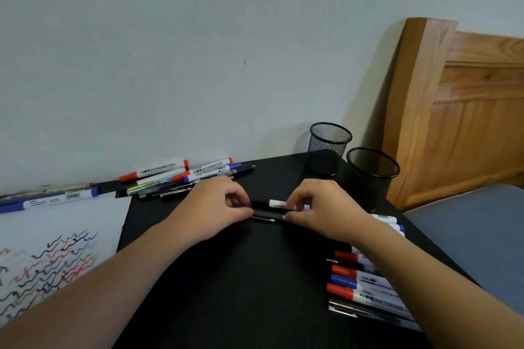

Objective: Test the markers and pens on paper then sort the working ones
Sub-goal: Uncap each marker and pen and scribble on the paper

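Both hands meet at the middle of the black table (226, 278). My left hand (218, 204) grips the left end of a black pen (268, 214) with a silver clip, and my right hand (320, 208) pinches its right end. A black-capped white marker (272, 203) lies just behind the pen, between the hands. White paper (65, 224) covered with coloured squiggles lies at the left. A pile of markers and pens (184, 176) sits at the back edge. Another row of red- and blue-capped markers (360, 283) lies at the right under my right forearm.
Two black mesh pen cups (330, 147) (373, 170) stand at the table's back right corner. A blue marker (51, 200) lies along the paper's top edge. A wooden bed frame (453, 110) and a grey mattress (476, 241) are to the right. A pale wall runs behind.
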